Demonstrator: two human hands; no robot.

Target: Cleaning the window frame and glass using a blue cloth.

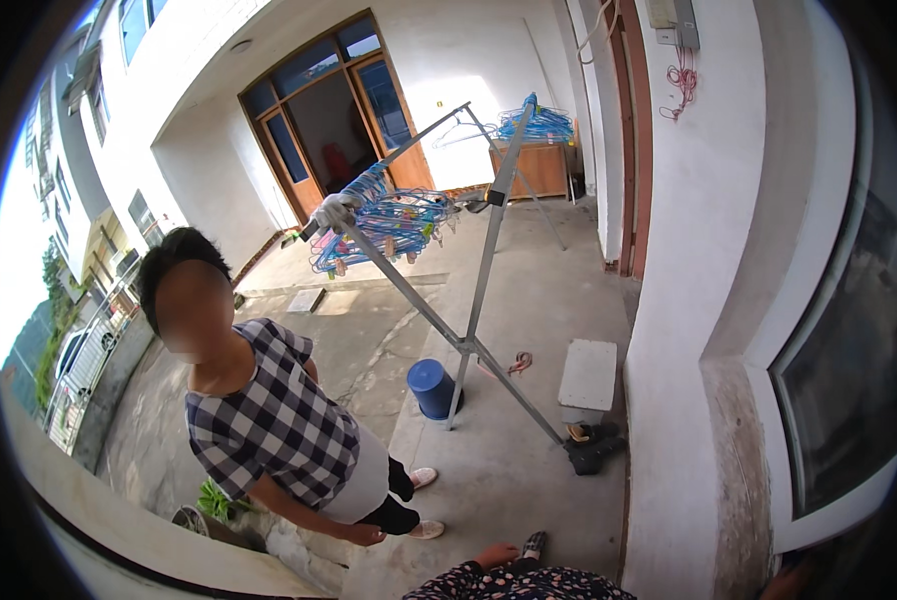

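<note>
My left hand (498,556) hangs low by my dark floral clothing (523,583), near my checked shoe (535,544); whether it holds anything is unclear. A dim, skin-toned patch at the bottom right seems to be my right hand (787,582), too dark to make out. Before me stands a folding metal drying rack (493,225). Blue and pink clothes hangers (388,225) with clothes pegs hang on its left bar, and blue hangers (538,124) cluster at the far end of the other bar. A pair of grey gloves (334,212) lies over the left bar's near end.
A person in a checked shirt (283,420) stands at the left, one hand low in front. A blue bucket (432,388) is by the rack's legs. A white stool (588,375) and dark shoes (589,448) are near the white wall (681,300). Behind is an open wooden door (291,154).
</note>
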